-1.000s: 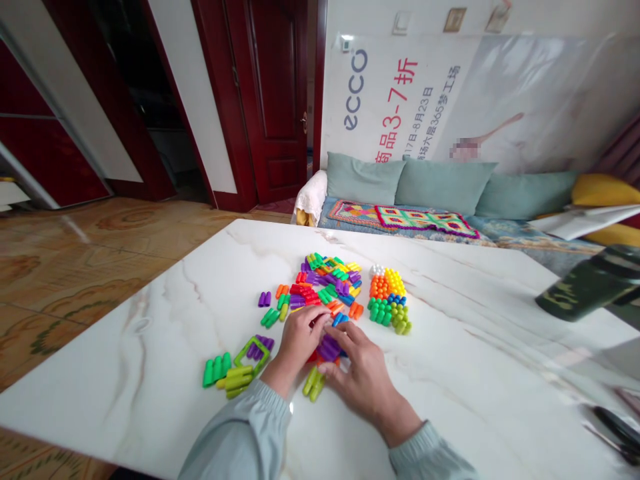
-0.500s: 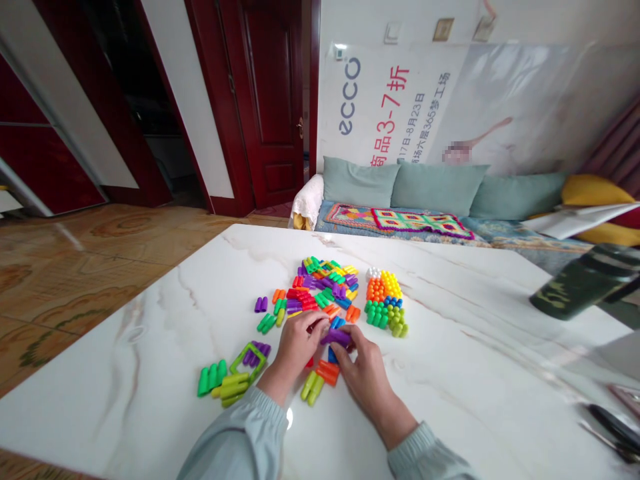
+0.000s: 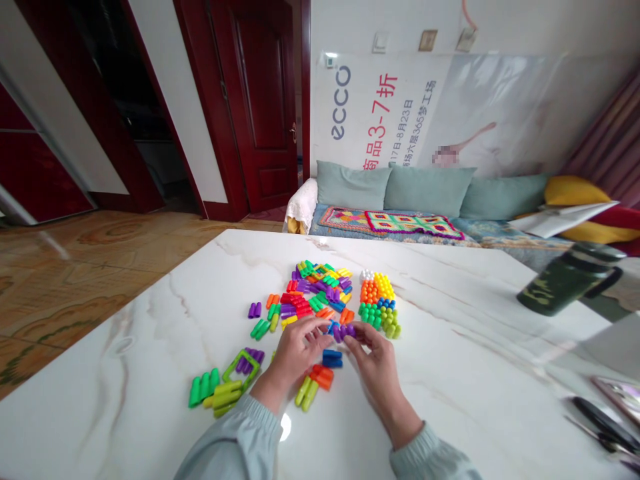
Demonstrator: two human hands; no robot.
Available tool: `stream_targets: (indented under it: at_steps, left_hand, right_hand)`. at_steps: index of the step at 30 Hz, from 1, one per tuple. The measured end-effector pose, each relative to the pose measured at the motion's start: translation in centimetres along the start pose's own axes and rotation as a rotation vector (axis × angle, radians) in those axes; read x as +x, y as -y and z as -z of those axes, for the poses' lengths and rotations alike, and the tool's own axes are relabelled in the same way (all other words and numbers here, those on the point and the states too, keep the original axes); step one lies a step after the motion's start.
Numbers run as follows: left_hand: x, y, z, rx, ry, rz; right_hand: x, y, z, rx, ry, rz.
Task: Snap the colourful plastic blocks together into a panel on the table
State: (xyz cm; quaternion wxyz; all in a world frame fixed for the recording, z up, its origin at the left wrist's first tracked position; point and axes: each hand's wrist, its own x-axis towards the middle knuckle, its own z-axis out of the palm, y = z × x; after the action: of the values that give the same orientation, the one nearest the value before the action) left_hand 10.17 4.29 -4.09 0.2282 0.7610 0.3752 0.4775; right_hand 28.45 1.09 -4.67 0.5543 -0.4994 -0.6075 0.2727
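Note:
Between my two hands is a purple piece (image 3: 344, 332) with rounded ends. My right hand (image 3: 373, 350) pinches its right side. The closed fingers of my left hand (image 3: 295, 350) are at a small blue piece (image 3: 332, 326) beside it; their exact grip is partly hidden. Just below lie a dark blue piece (image 3: 332, 359), an orange piece (image 3: 323, 377) and a yellow-green piece (image 3: 306, 393). Beyond my hands spreads a mixed pile of coloured pieces (image 3: 320, 287). Right of it stands a block of pieces sorted by colour (image 3: 379, 300).
On the white table (image 3: 165, 360), green pieces (image 3: 204, 387), yellow-green pieces (image 3: 223, 398) and a green square frame (image 3: 231, 370) lie left of my left arm. A dark green flask (image 3: 565, 280) stands at the right, with a black-handled tool (image 3: 605, 423) nearer the edge.
The purple piece has turned so that its rounded ends show. My hands have shifted slightly, uncovering the dark blue piece. The whole view has moved a little.

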Motion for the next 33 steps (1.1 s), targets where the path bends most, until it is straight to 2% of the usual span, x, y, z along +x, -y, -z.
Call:
stream_targets:
  at_steps: [3, 7, 11, 14, 20, 24, 28, 33]
  left_hand:
    - [-0.1, -0.5, -0.2, 0.005, -0.002, -0.063]
    - [-0.1, -0.9, -0.4, 0.007, -0.021, -0.111]
    - [-0.1, -0.8, -0.6, -0.006, 0.023, -0.123]
    - [-0.1, -0.7, -0.7, 0.004, 0.043, -0.106]
    - [-0.2, 0.0, -0.7, 0.042, 0.035, -0.062]
    - [-0.3, 0.3, -0.7, 0.047, 0.036, -0.052]
    - [-0.3, 0.4, -0.7, 0.049, 0.039, -0.046]
    - [-0.2, 0.4, -0.7, 0.059, 0.049, -0.037]
  right_hand:
    - [-0.2, 0.1, -0.2, -0.014, 0.073, 0.067]
    - [-0.1, 0.4, 0.2, -0.155, 0.027, 0.205]
    - [0.1, 0.6, 0.7, -0.182, 0.052, 0.237]
    - [0.2, 0.1, 1.2, -0.224, 0.032, 0.206]
    - [0.6, -2.4, 3.3, -0.438, -0.098, 0.037]
    - [0.9, -3.4, 3.8, -0.518, -0.129, -0.014]
    - [0.9, -2.9, 3.8, -0.585, -0.160, -0.044]
    - [0.2, -0.7, 3.9, -0.789, -0.280, -0.044]
